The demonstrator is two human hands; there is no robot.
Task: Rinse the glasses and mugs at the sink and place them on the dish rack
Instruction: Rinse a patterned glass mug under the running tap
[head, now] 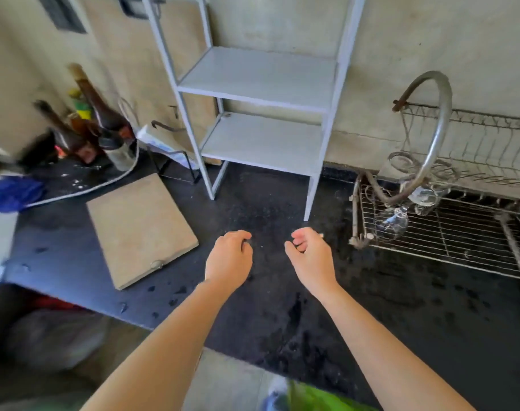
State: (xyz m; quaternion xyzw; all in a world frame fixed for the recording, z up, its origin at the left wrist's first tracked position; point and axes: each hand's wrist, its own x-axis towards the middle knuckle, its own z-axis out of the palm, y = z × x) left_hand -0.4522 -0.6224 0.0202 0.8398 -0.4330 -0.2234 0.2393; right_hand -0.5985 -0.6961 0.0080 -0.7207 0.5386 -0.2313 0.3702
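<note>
Both hands, left hand (229, 256) and right hand (309, 256), I see hovering loosely curled and empty over the dark counter (267, 209); right of them, the dish rack (448, 241) holds two glasses (392, 222).

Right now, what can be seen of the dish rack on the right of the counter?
The dish rack is a wire frame of pale, worn-looking metal standing on the dark, wet counter against the wall. It has a flat lower grid and a raised rear tier of upright prongs. Clear glasses lie on the lower grid near its left end; blur hides their number. A curved metal tube arcs in front. Neither hand touches it.
</note>
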